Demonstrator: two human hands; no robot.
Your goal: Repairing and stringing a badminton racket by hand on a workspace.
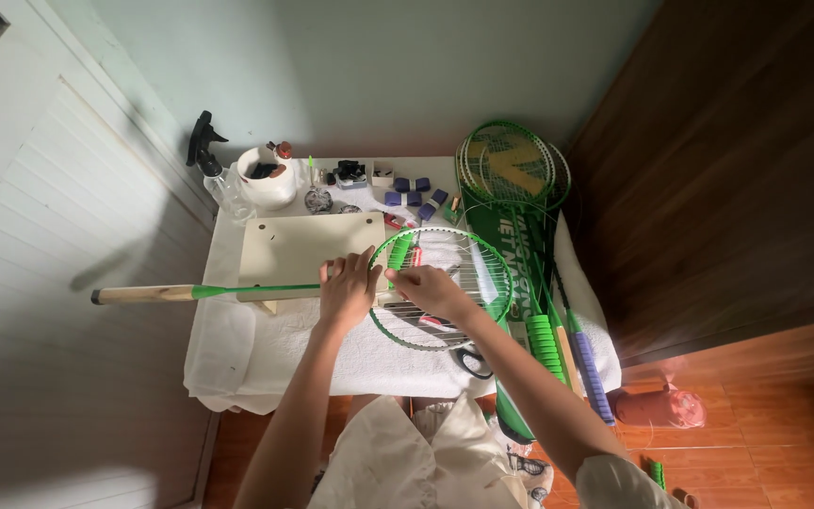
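A green badminton racket (487,253) lies sideways on a white-clothed table (237,358), its bare wooden handle (143,294) sticking out past the left edge. My left hand (349,290) grips the racket where the shaft meets the head. My right hand (429,290) rests on the strings of the head, fingers pinched at them. A red-marked tool and white cloth lie under the strung head.
A cream board (308,247) lies behind my hands. Purple grip rolls (412,193), a white jar (268,179) and a spray bottle (207,151) stand at the back. More green rackets (512,170) and a racket bag (520,254) lie right. Scissors (471,360) sit at the front edge.
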